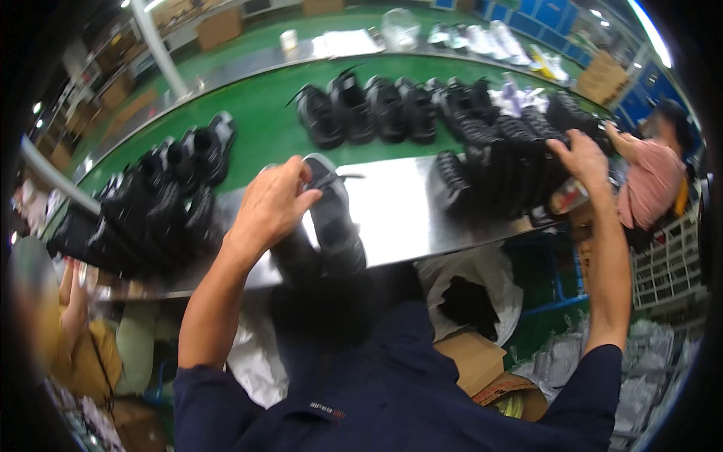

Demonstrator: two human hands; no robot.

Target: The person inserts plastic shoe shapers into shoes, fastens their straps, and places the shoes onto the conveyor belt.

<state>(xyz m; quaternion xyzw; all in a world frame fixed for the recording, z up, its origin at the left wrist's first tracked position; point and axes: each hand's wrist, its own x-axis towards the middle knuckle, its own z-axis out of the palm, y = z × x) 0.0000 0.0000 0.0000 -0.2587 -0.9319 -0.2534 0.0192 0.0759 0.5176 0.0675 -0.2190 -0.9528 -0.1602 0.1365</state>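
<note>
A pair of black shoes [340,226] stands before me at the bench's near edge, toes toward me. My left hand [273,197] is closed at the far end of the pair, thumb and fingers curled in by the left shoe; the hand hides part of it. A dark lace sticks out to the right from the other shoe. On the right, my right hand [584,160] reaches to a tight row of black shoes [489,169], its fingers bent over the top of one near the row's right end. That grip is partly hidden.
The metal bench [403,203] borders a green belt [263,151] bearing more black shoes [388,109]. Another black cluster [162,196] stands left. White shoes sit on the far ledge. People work at both sides. Below are a white bag [489,279] and a cardboard box [471,361].
</note>
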